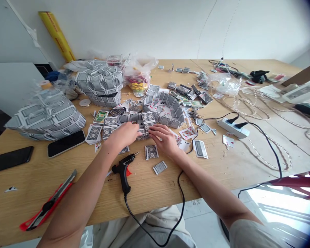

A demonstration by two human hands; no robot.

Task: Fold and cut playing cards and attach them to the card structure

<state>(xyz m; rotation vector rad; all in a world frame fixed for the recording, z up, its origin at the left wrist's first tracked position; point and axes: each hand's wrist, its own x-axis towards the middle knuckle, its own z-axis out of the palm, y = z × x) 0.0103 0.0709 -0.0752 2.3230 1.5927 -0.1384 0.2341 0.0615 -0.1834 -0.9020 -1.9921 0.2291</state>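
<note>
The open card box [110, 124] shows round black-and-white motifs; left hand [128, 133] and right hand [165, 138] touch its near side, whether clamped I cannot tell

Left hand [130, 132], right hand [164, 137] at card box [129, 118]

The left hand covers part of the card box's front; the right hand touches its right end. Before the box lies a glue gun [123, 173]; behind its right end, a tray [167, 120].
</note>
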